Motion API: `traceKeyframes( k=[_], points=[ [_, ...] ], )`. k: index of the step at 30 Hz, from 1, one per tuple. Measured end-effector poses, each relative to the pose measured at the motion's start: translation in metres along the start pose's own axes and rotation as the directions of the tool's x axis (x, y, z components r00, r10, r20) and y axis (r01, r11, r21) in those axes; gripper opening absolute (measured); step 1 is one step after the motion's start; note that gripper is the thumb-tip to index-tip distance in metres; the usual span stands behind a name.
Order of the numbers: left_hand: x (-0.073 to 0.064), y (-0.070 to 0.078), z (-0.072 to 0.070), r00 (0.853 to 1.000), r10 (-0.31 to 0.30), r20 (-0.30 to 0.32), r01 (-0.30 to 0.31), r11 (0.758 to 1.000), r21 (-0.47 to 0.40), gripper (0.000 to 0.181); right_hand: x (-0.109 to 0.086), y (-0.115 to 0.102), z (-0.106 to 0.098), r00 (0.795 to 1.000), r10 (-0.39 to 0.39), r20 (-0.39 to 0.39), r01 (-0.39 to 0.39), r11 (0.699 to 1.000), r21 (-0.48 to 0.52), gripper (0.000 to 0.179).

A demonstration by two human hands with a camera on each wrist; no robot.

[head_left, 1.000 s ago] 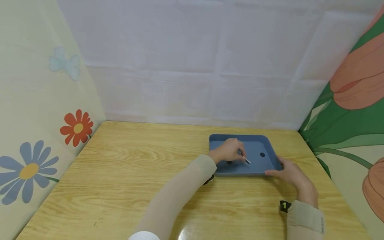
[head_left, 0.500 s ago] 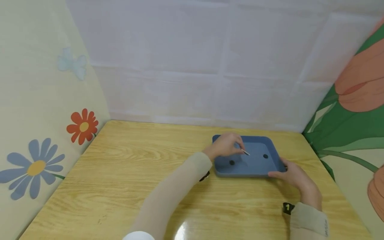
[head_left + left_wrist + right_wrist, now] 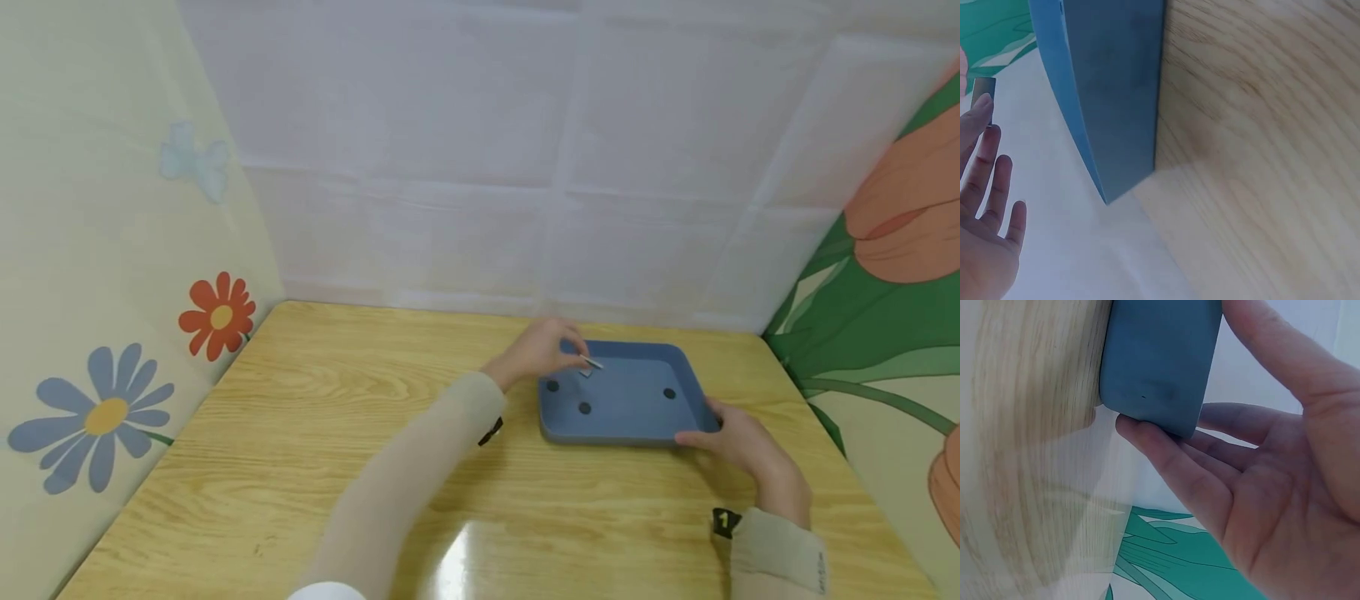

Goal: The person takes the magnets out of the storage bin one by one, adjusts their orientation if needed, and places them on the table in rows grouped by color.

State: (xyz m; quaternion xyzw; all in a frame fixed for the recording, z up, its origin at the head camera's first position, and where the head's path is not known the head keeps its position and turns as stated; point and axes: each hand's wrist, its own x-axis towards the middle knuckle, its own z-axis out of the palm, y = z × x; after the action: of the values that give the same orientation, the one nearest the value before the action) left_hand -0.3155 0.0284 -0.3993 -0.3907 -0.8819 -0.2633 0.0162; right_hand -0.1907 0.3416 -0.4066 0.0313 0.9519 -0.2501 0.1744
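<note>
while the right hand [image 3: 738,433] gripped the tray [image 3: 628,398], likely steadying it, the left hand [image 3: 538,350] pinched a strip [image 3: 984,86] above it.

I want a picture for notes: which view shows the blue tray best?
The head view: the blue tray shows its floor and most of its rim. The left wrist view shows only a corner section; the right wrist, only the end the right hand holds.

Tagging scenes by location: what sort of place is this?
Probably a small indoor booth set up for recording, though that's a guess: a wood-grain table with a creased white sheet behind it and flower-printed backdrops on both sides.
</note>
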Motion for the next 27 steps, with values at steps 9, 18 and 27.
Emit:
traceKeyframes(
  k=[9,18,27],
  points=[
    [-0.016,-0.022,-0.003,0.998,-0.054,-0.027,0.054,0.998,0.011,0.013,-0.001,-0.005,0.0,1.0,0.02,0.017,-0.02,1.0,0.009,0.124],
    [-0.032,-0.04,-0.009,0.991,-0.108,-0.083,0.102,0.992,-0.068,0.012,-0.001,-0.005,-0.002,0.999,0.026,0.03,-0.027,0.999,0.023,0.125],
    [-0.051,-0.057,-0.015,0.981,-0.156,-0.114,0.141,0.982,-0.127,0.012,-0.002,-0.006,-0.002,0.999,0.026,0.035,-0.027,0.999,0.017,0.125]
  ],
)
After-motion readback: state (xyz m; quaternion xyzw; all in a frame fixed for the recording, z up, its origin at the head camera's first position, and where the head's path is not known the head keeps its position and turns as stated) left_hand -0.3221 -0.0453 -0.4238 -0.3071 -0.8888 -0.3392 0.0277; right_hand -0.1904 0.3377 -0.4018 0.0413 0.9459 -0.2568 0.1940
